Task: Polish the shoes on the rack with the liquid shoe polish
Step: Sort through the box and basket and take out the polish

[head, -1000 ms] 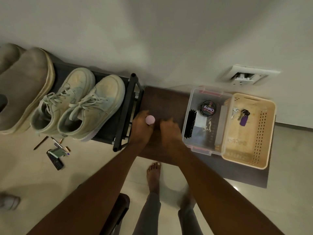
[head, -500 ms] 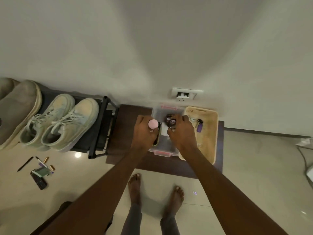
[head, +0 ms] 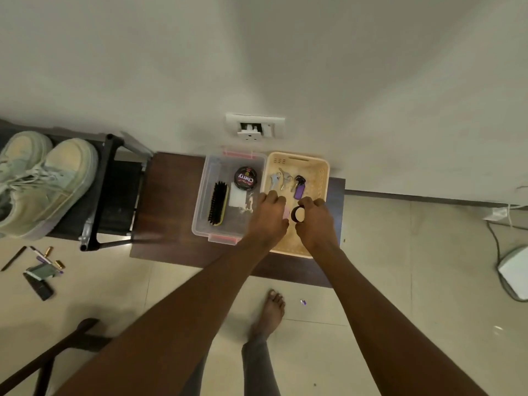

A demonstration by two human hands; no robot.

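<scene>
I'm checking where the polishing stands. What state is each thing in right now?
left hand: grips a pink item, mostly hidden
right hand: grips a small round black cap, hollow side up
clear bin: lid off
polish tin: closed, in the bin
brush: lying in the bin
sneakers: on the rack, untouched

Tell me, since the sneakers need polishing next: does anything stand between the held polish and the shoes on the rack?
Nothing visible does. Both hands hold the polish above the beige basket; the sneakers sit uncovered on the rack, far left.
</scene>
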